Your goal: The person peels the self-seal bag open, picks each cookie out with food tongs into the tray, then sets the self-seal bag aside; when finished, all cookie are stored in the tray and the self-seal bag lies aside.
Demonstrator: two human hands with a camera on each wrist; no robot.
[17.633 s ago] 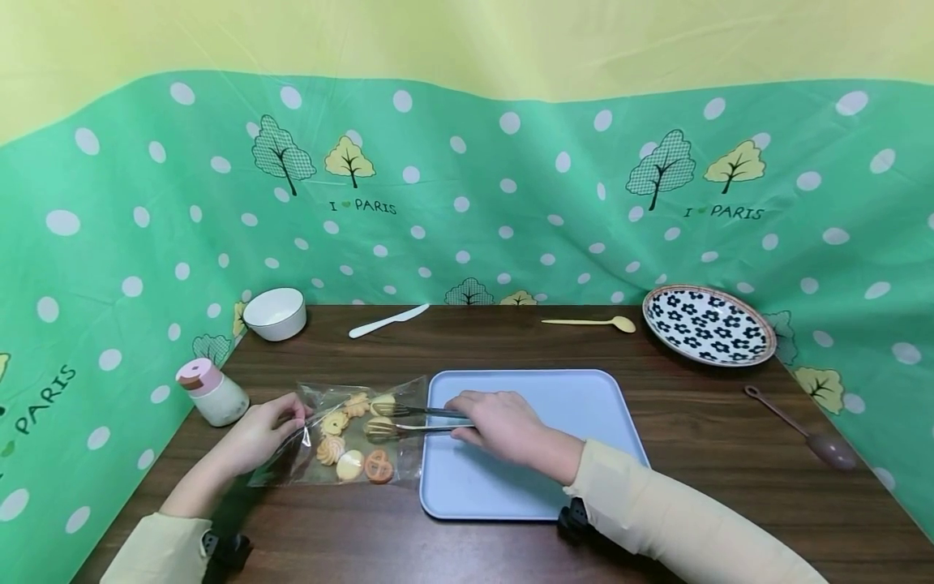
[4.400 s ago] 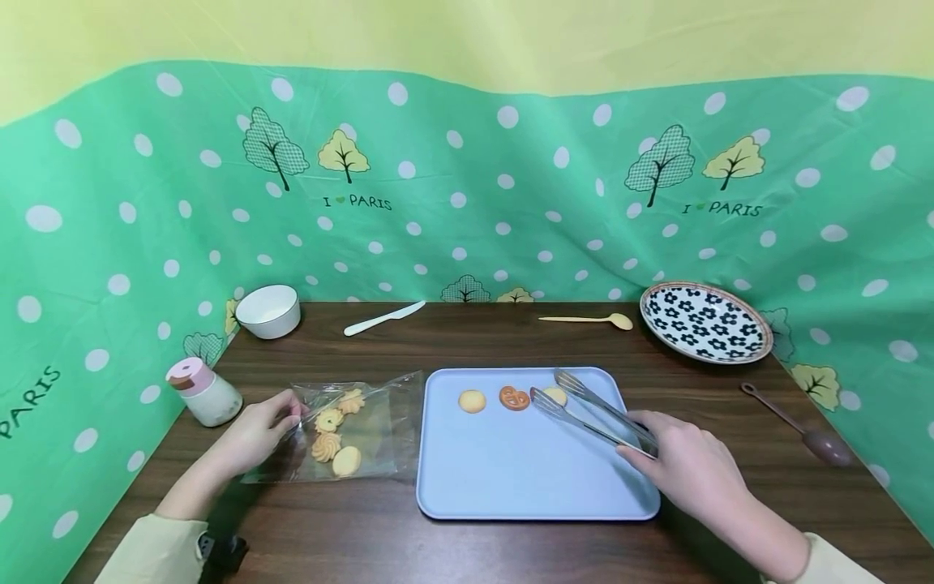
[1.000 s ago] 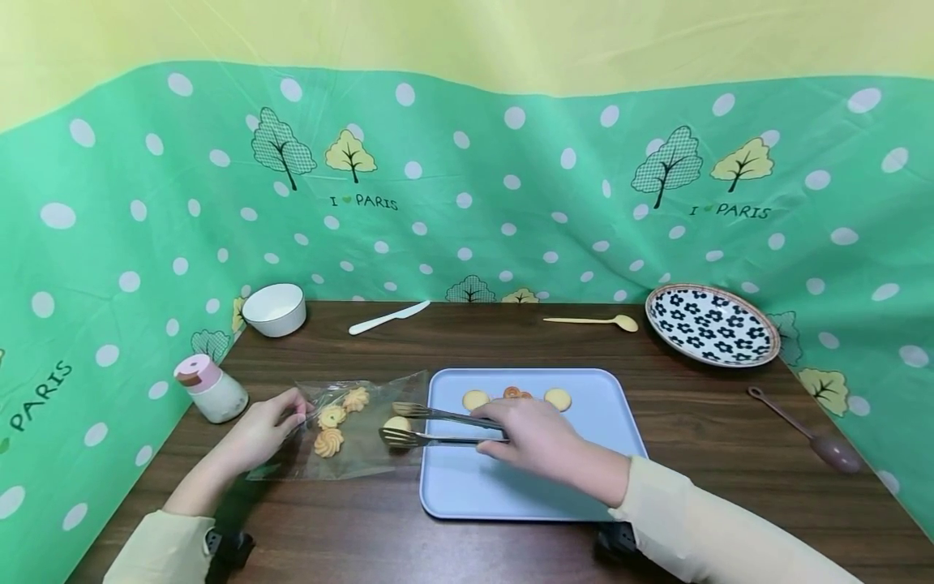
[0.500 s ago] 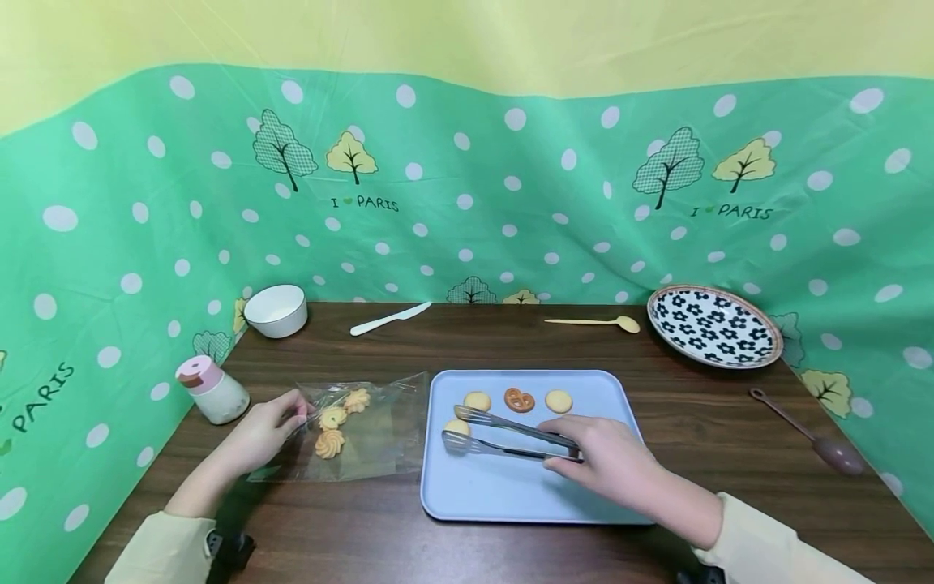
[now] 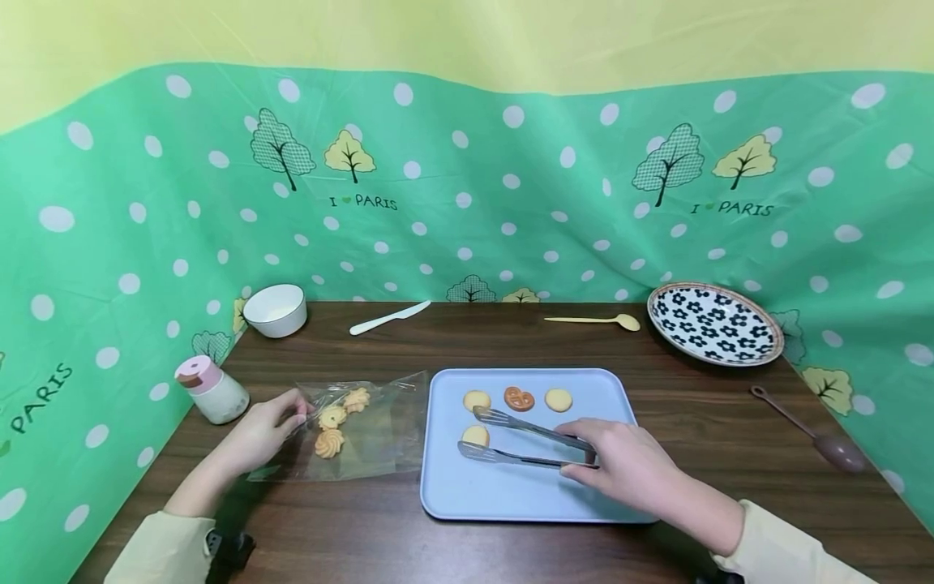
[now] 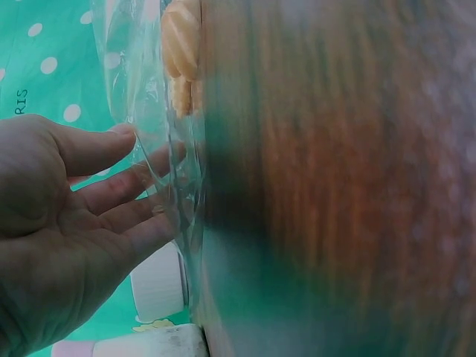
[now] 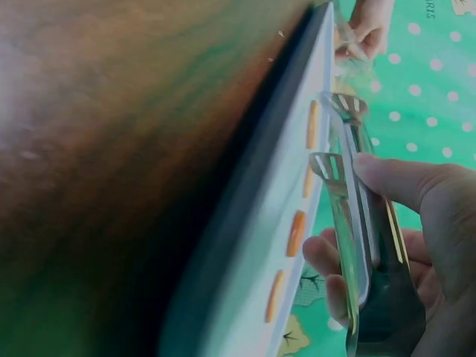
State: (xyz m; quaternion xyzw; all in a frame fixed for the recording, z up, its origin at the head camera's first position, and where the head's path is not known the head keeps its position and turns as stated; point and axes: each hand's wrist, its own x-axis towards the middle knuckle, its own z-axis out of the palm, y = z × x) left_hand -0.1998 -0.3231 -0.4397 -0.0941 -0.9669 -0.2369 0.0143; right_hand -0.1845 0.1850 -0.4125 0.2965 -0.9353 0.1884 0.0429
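My left hand [image 5: 263, 431] pinches the near-left edge of a clear plastic bag [image 5: 383, 446], its thumb on one side of the film in the left wrist view. Inside lie three piped cookies [image 5: 329, 443]. With my right hand [image 5: 620, 458] I hold metal tongs [image 7: 364, 245] over the blue tray [image 5: 525, 499]. The tongs' tips are spread on either side of a round cookie [image 5: 475, 435] at the tray's left. Behind it, a row holds a second round cookie [image 5: 477, 400], a pretzel cookie [image 5: 519, 398] and a third round cookie [image 5: 559, 400].
A pink-lidded jar [image 5: 212, 391] and a white bowl [image 5: 276, 311] stand at left. Along the back lie a white knife [image 5: 390, 318] and a yellow spoon [image 5: 593, 321]. A flowered plate [image 5: 715, 326] and a brown spoon [image 5: 810, 434] are at right.
Over the longer span, the pretzel and round cookies went from bag to tray. In the last second the tongs carried a round cookie rightward onto the tray and spread. The left hand stays.
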